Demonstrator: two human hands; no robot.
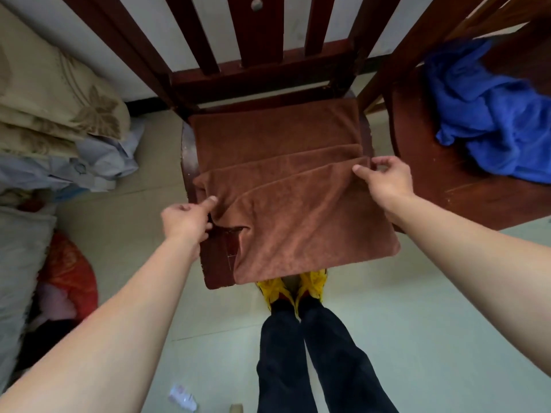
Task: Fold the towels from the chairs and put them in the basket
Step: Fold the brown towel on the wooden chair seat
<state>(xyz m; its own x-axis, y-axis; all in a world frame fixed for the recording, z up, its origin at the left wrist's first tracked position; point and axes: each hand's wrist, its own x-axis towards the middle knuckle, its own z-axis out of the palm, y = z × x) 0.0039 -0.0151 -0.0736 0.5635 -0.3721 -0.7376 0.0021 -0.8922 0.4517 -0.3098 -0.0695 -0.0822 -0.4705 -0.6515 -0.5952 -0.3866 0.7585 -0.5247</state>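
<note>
- My right hand [387, 177] has thumb and forefinger closed in a pinch on the right end of the upper fold edge of the brown towel [298, 222]; the other fingers curl loosely behind and hold nothing.
- My left hand [187, 219] is at the towel's left end, forefinger stretched out and pressing on the cloth, thumb tucked beside it. It looks like a light pinch on the edge, but I cannot tell for sure whether the cloth is gripped or only pressed.
- Between my hands the towel lies in stepped layers across the seat of the near chair [220, 263], its front part hanging just over the seat's front edge above my yellow shoes [313, 283]. The left front corner of the seat shows bare.
- I judge this to be mid-fold on the first towel: halved at least once, edges not yet squared.
- Next I would need both ends lifted together, carried over evenly and laid flat, or the layers will skew; the left side already puckers near my finger.
- The blue towel [489, 120] lies crumpled on the second chair [432, 189] to my right, not yet folded.
- I see no basket here, so I shall have to look for it before carrying anything over.
</note>
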